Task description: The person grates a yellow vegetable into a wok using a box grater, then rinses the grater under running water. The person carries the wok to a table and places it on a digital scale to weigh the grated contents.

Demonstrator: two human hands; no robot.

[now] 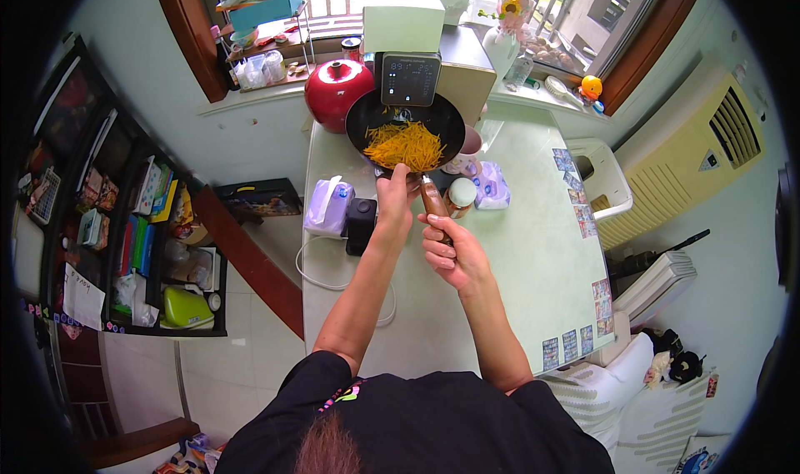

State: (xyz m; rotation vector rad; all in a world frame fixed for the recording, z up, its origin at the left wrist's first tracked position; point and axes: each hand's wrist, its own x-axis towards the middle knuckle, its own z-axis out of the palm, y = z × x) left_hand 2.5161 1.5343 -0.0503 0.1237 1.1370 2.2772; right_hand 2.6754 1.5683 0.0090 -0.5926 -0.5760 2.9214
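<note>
A black wok (359, 133) is in front of me, holding a pile of thin orange-yellow shreds (406, 146). My right hand (455, 249) is wrapped around its brown wooden handle (434, 200). At the near rim, the thumb of my left hand (395, 199) presses on the edge, and its fingers are partly hidden below the pan. Whether the wok's base touches the table cannot be seen. A jar with a white lid (461, 192) stands just right of the handle. Left of my left wrist are a black box-shaped device (361, 224) and a purple tissue pack (328, 205).
Beyond the wok stand a digital display (409, 79), a red round container (337, 89) and a white box (403, 20). Another tissue pack (492, 186) and a pink cup (472, 141) are at the right. A white cable (312, 281) loops across the pale table (525, 255).
</note>
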